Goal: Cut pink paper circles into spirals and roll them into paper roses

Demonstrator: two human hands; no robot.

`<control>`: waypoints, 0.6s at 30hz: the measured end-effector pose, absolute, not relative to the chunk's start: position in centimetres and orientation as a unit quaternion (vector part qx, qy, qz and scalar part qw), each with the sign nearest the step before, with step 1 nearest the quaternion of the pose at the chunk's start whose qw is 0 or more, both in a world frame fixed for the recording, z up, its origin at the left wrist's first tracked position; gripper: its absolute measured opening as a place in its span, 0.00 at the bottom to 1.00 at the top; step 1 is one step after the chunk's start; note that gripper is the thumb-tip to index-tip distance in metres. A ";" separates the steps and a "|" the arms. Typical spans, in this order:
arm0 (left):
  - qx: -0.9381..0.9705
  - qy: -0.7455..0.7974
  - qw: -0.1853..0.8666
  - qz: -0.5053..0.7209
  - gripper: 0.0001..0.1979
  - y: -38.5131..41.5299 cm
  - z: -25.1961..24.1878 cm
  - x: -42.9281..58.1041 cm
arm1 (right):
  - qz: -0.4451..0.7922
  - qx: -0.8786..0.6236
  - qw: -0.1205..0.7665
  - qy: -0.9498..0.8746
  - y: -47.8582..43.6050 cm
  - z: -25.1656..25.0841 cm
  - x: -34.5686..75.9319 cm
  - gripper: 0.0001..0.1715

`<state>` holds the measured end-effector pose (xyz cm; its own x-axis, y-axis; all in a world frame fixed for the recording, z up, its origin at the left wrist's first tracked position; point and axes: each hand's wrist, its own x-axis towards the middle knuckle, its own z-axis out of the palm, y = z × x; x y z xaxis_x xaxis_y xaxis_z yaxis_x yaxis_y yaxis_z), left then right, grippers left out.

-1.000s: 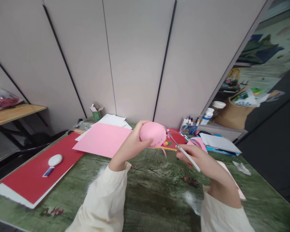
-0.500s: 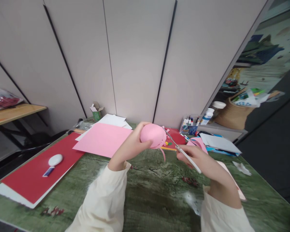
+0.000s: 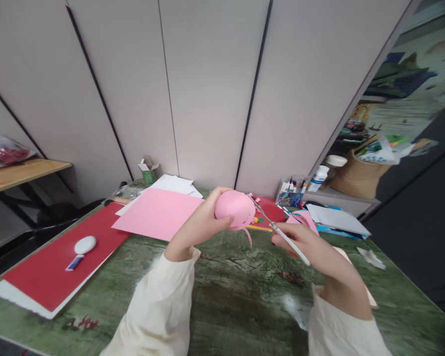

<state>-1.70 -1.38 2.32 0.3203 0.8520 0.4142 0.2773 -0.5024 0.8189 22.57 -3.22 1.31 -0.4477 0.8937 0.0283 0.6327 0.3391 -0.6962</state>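
My left hand [image 3: 207, 215] grips a rounded piece of pink paper [image 3: 235, 206], thumb on the near face and fingers behind it. Small marks run along the paper's right edge, and a thin curled strip [image 3: 249, 238] hangs from its lower side. In my right hand [image 3: 300, 240] is a pair of scissors [image 3: 291, 244] with white handles. Their blades point up and left and meet the right edge of the pink paper. Whether the blades are apart is too fine to tell.
Left of my hands lie a pink sheet [image 3: 159, 212] and a red sheet [image 3: 70, 252] bearing a white oval object [image 3: 85, 244]. Behind the scissors is a red paper [image 3: 270, 207] with small pieces. A marker box [image 3: 291, 193] and a white bottle [image 3: 318, 179] stand at back right.
Both hands stay almost in place. The hanging strip has shifted very slightly to the left, and the scissors have barely moved.
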 end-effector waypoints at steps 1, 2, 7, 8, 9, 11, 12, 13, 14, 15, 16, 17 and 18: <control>0.745 0.380 0.325 0.442 0.23 -1.4 2.3 -1.7 | 0.314 -0.482 0.203 -0.793 -3.3 1.4 22.6 0.20; 0.745 0.381 0.327 0.439 0.23 -1.4 2.3 -1.7 | 0.315 -0.481 0.198 -0.794 -3.3 1.5 22.5 0.21; 0.754 0.381 0.319 0.429 0.23 -1.1 2.2 -1.9 | 0.308 -0.483 0.193 -0.796 -3.3 1.6 22.7 0.21; 0.755 0.382 0.316 0.428 0.23 -1.0 2.1 -1.9 | 0.307 -0.486 0.194 -0.795 -3.2 1.5 22.8 0.21; 0.756 0.385 0.313 0.427 0.23 -1.0 2.1 -1.9 | 0.307 -0.490 0.196 -0.792 -3.1 1.4 22.9 0.21; 0.755 0.391 0.312 0.424 0.23 -0.9 2.1 -2.0 | 0.306 -0.500 0.201 -0.785 -2.8 1.1 23.5 0.21; 0.755 0.394 0.311 0.422 0.23 -0.9 2.0 -2.0 | 0.302 -0.506 0.206 -0.782 -2.6 1.0 23.9 0.21; 0.755 0.396 0.310 0.422 0.23 -0.9 2.0 -2.0 | 0.293 -0.514 0.210 -0.779 -2.3 0.8 24.4 0.21; 0.755 0.397 0.307 0.422 0.23 -0.9 2.0 -2.0 | 0.276 -0.526 0.216 -0.775 -2.1 0.7 25.0 0.22; 0.755 0.398 0.306 0.422 0.22 -0.9 2.1 -2.0 | 0.252 -0.542 0.220 -0.771 -1.8 0.5 25.7 0.22; 0.754 0.399 0.305 0.423 0.22 -0.9 2.1 -1.9 | 0.222 -0.562 0.219 -0.766 -1.4 0.3 26.5 0.22; 0.754 0.400 0.304 0.423 0.22 -1.0 2.1 -1.9 | 0.190 -0.585 0.210 -0.760 -1.0 0.1 27.5 0.22; 0.754 0.400 0.304 0.423 0.22 -1.0 2.1 -1.8 | 0.162 -0.609 0.191 -0.752 -0.5 -0.3 28.5 0.23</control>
<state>-1.85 -0.97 2.13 0.3222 0.8605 0.3946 0.3458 -0.4950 0.7971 28.45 -0.54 -0.26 -0.1844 0.9787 0.0905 0.8551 0.2051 -0.4762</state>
